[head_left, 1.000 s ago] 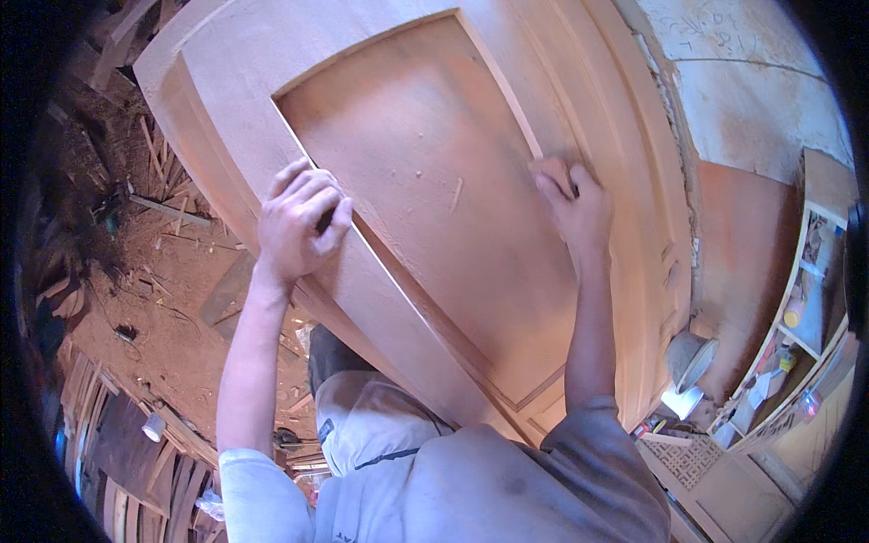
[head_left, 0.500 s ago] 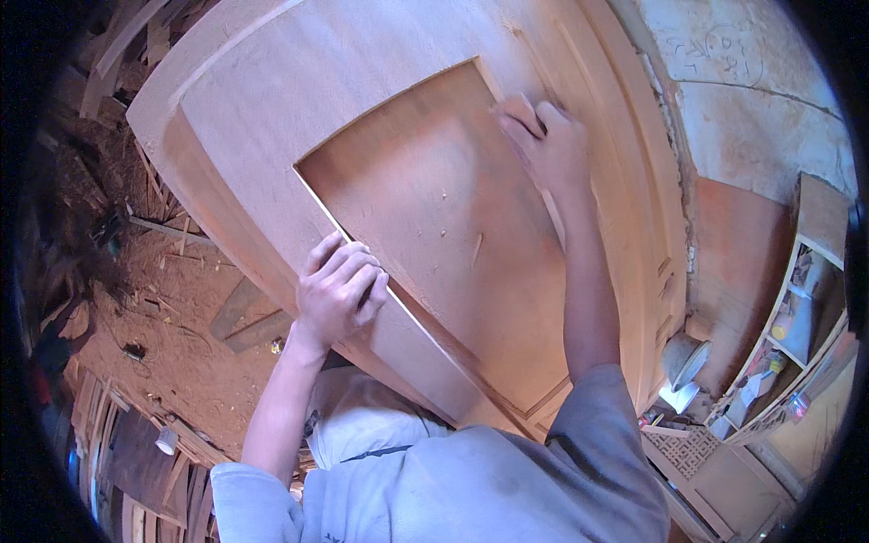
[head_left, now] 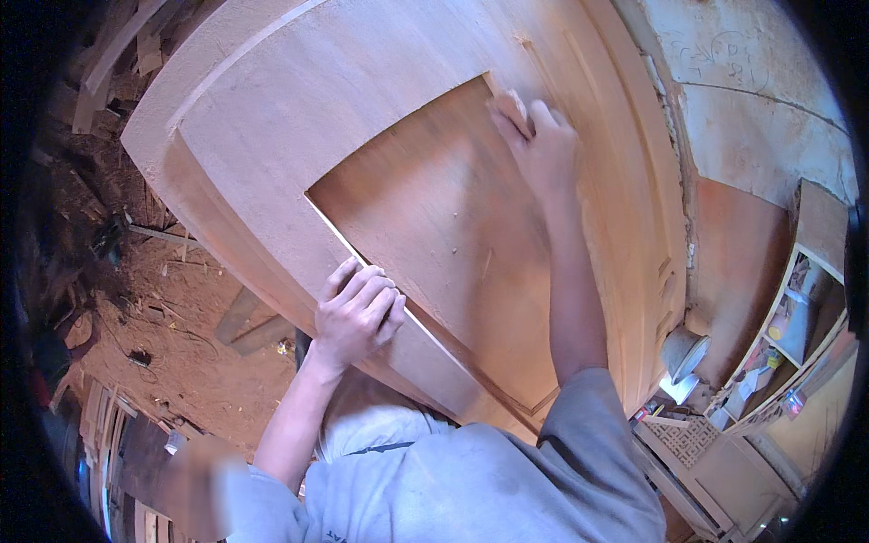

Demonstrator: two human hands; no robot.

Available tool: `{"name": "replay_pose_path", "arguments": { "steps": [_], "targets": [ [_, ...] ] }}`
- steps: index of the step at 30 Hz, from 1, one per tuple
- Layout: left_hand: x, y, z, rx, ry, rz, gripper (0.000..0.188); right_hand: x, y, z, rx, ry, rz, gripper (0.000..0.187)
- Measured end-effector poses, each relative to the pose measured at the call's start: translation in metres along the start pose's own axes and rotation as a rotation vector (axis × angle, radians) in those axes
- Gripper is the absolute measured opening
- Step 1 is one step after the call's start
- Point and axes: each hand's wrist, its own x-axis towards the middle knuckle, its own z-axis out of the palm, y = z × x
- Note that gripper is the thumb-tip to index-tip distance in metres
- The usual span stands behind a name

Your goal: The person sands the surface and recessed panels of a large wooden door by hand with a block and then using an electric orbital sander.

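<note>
At the far right, an open wooden shelf unit [head_left: 797, 317] holds small mixed items, too small to tell. The large light-brown wooden door [head_left: 299, 127] fills the middle. The left hand [head_left: 355, 312] now grips its panel edge nearer, fingers curled. The right hand [head_left: 541, 149] has moved farther, pressing a small pale block [head_left: 512, 107].

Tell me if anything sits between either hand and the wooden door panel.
Nothing visible does. The left hand rests directly on the pale raised frame of the large wooden door, at the left edge of its recessed darker panel. The right hand presses at the panel's upper right corner, fingers bent.
</note>
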Motion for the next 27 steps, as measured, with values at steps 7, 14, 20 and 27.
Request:
{"name": "replay_pose_path", "arguments": {
  "steps": [7, 14, 20, 27],
  "targets": [
    [0.001, 0.0, -0.001, 0.026, -0.017, -0.01, 0.015, 0.01, -0.008, -0.016, 0.081, -0.046, 0.054, 0.043],
    [-0.001, -0.002, -0.004, 0.041, 0.006, -0.027, 0.014, -0.006, -0.001, -0.008, 0.121, -0.017, 0.033, 0.042],
    [0.0, 0.0, -0.003, 0.013, 0.029, -0.026, 0.016, 0.029, -0.019, -0.01, 0.024, -0.021, -0.082, 0.042],
    [0.003, 0.0, -0.003, 0.001, 0.016, -0.01, 0.015, 0.033, -0.015, -0.015, 0.02, -0.041, -0.075, 0.045]
  ]
}}
